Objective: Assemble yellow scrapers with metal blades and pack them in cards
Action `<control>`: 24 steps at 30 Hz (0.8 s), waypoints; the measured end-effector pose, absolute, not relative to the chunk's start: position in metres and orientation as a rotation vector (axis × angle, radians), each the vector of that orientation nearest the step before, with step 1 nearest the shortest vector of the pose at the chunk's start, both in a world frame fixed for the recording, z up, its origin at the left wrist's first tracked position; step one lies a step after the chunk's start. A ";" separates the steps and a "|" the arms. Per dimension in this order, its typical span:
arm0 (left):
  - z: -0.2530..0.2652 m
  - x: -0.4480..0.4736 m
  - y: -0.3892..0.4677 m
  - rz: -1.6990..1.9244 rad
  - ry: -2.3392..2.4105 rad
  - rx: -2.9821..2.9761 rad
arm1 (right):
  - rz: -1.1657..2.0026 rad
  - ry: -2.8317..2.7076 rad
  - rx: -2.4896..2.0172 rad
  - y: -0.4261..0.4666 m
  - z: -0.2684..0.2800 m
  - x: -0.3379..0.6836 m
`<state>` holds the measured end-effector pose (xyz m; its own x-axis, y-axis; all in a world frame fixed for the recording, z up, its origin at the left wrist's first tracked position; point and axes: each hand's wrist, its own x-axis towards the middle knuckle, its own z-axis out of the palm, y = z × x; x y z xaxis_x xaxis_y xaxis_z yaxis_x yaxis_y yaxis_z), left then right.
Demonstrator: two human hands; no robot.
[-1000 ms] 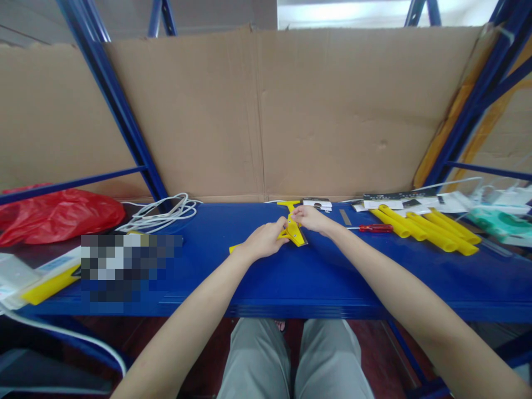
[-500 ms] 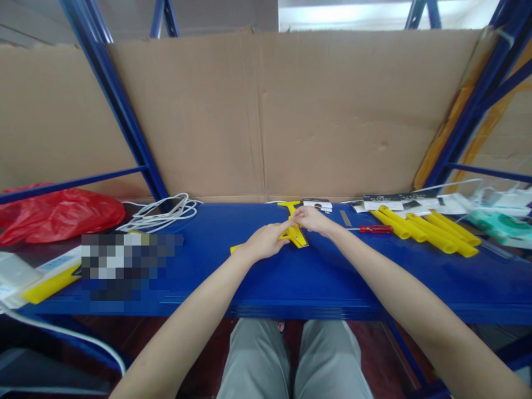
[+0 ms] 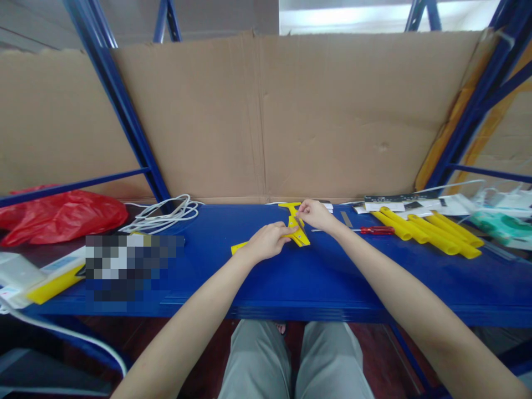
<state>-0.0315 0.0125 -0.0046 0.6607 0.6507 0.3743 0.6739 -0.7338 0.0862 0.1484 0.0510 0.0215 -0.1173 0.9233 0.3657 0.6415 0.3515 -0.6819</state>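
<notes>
A yellow scraper (image 3: 300, 238) with a T-shaped head lies at the middle of the blue table. My left hand (image 3: 268, 241) is closed on it, the index finger stretched along its body. Part of its handle (image 3: 238, 247) sticks out left of my wrist. Just above the scraper, my right hand (image 3: 315, 215) pinches a thin dark strip (image 3: 300, 224), which looks like a blade. Its lower end is close to the scraper; whether they touch I cannot tell. Right of my right hand lie a loose metal blade (image 3: 346, 219) and a red-handled screwdriver (image 3: 377, 230).
Several yellow tubes (image 3: 443, 237) lie at the right, beside black-and-white packaging (image 3: 401, 203) and a green-white packet (image 3: 499, 226). A white cable coil (image 3: 174, 210), a red plastic bag (image 3: 70, 216) and a blurred-out item (image 3: 128, 271) are at the left. Cardboard (image 3: 199, 122) stands behind the table.
My right hand has lifted slightly off the scraper, and a dark strip now shows in its fingers. The silver edge at the scraper's near end no longer shows. My left hand stays put.
</notes>
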 end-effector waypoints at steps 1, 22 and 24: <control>-0.005 -0.032 0.013 -0.593 -1.121 -2.807 | 0.483 -1.852 -1.374 0.050 0.023 0.151; -0.012 -0.040 0.030 -0.768 -1.147 -2.750 | 1.596 -1.828 -1.091 0.047 0.013 0.172; -0.013 -0.040 0.030 -0.772 -1.154 -2.740 | 1.590 -1.819 -1.084 0.045 0.014 0.171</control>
<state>-0.0402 0.0300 -0.0125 0.5921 0.6518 0.4738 0.6868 -0.7158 0.1264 0.1710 0.0452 0.0137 -0.5653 0.8135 -0.1363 0.2439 0.0069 -0.9698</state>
